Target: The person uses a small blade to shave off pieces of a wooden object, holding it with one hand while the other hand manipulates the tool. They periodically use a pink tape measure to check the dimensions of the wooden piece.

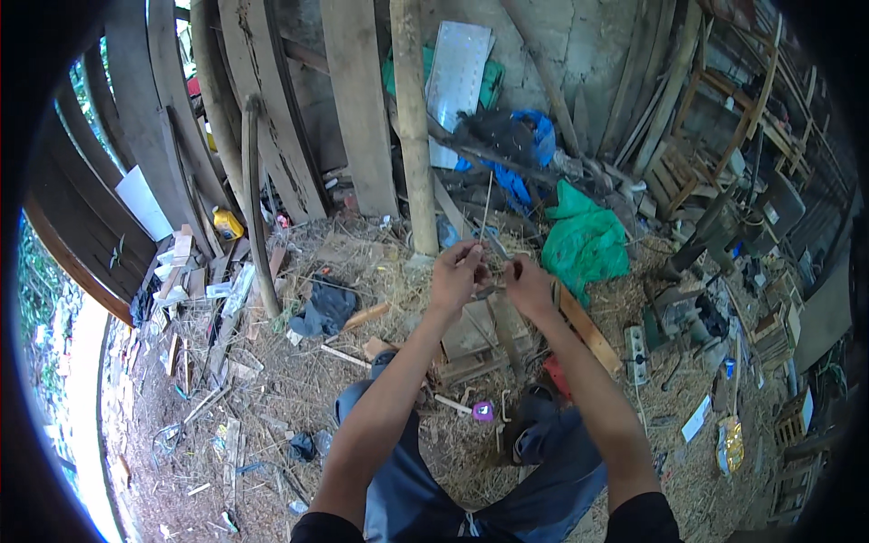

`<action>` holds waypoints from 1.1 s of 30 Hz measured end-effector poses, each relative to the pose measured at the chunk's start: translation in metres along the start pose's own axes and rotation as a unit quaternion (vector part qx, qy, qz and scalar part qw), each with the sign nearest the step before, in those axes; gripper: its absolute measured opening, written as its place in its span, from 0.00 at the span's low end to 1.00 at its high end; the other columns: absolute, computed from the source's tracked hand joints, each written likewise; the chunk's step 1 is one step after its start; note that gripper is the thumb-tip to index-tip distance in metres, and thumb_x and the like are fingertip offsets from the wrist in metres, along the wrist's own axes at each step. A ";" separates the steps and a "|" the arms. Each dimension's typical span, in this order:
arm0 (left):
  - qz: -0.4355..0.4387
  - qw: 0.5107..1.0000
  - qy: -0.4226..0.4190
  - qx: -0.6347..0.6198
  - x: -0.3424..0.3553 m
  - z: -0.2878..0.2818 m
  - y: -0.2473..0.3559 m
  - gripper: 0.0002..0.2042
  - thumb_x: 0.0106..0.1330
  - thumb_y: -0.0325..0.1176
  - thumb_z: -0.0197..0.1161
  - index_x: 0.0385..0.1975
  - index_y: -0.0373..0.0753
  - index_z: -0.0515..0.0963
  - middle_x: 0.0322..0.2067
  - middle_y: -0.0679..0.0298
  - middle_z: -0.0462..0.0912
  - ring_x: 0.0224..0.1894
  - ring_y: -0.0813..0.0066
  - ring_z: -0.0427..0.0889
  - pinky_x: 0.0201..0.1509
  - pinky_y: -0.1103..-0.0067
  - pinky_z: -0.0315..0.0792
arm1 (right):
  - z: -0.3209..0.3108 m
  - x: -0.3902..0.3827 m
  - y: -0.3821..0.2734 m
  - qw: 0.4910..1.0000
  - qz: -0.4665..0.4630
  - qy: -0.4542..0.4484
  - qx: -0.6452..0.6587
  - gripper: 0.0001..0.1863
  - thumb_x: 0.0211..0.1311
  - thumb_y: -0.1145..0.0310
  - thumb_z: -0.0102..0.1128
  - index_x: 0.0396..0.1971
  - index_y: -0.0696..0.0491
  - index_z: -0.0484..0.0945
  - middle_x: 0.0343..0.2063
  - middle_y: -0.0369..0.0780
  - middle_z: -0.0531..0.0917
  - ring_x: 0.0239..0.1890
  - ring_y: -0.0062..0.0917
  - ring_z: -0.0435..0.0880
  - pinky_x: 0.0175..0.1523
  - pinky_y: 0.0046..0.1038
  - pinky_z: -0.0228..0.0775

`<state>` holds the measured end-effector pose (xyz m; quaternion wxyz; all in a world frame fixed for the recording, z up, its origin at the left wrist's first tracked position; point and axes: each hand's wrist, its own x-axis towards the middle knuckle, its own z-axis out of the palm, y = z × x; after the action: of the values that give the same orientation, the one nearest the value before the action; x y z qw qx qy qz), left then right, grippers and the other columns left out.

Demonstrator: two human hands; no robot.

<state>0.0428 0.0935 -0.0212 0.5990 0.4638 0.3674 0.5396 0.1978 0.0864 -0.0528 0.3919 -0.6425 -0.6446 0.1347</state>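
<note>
Both my hands are raised in front of me, close together, above a low wooden block. My left hand (458, 275) has its fingers pinched round a thin pale stick (488, 204), which points upward and away. My right hand (529, 287) is closed on a narrow grey blade-like piece (495, 242), its tip close to the stick's lower end. Whether the blade touches the stick, I cannot tell. Beneath the hands lies the wooden block (463, 337), partly covered by other wood pieces. A purple round object (482, 411) sits on the ground between my legs.
A green plastic sheet (584, 237) lies ahead on the right, beside a long wooden plank (587, 333). A white power strip (636, 355) is at the right. One wooden post (415, 127) stands ahead. Black plastic (326, 306) and scattered wood scraps cover the straw-strewn ground.
</note>
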 end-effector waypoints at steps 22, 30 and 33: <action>-0.106 0.989 -0.070 -0.080 -0.055 0.004 0.054 0.15 0.68 0.31 0.53 0.53 0.36 0.72 0.23 0.73 0.67 0.19 0.91 0.56 0.20 0.90 0.50 | -0.083 -0.007 -0.052 0.972 -0.231 -0.009 0.046 0.09 0.55 0.67 0.64 0.31 0.57 0.82 0.29 0.45 0.84 0.26 0.34 0.83 0.29 0.28 0.72; -0.089 0.991 -0.097 0.012 -0.058 0.005 0.055 0.13 0.68 0.32 0.53 0.49 0.37 0.75 0.23 0.74 0.67 0.20 0.92 0.57 0.20 0.91 0.50 | -0.108 0.002 -0.029 0.985 -0.112 0.090 0.094 0.13 0.60 0.63 0.60 0.35 0.57 0.82 0.27 0.44 0.83 0.23 0.27 0.79 0.28 0.26 0.69; -0.079 0.993 -0.079 0.046 -0.059 0.007 0.052 0.13 0.68 0.32 0.53 0.49 0.37 0.75 0.23 0.75 0.67 0.20 0.92 0.57 0.20 0.91 0.50 | -0.078 -0.009 -0.034 0.971 -0.220 0.070 0.062 0.15 0.62 0.60 0.58 0.35 0.58 0.82 0.24 0.43 0.83 0.21 0.24 0.76 0.28 0.25 0.67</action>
<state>0.0243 0.0339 0.0270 0.6448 0.5014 0.3791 0.4349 0.2253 0.0471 0.0184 0.4950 -0.4673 -0.7315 0.0393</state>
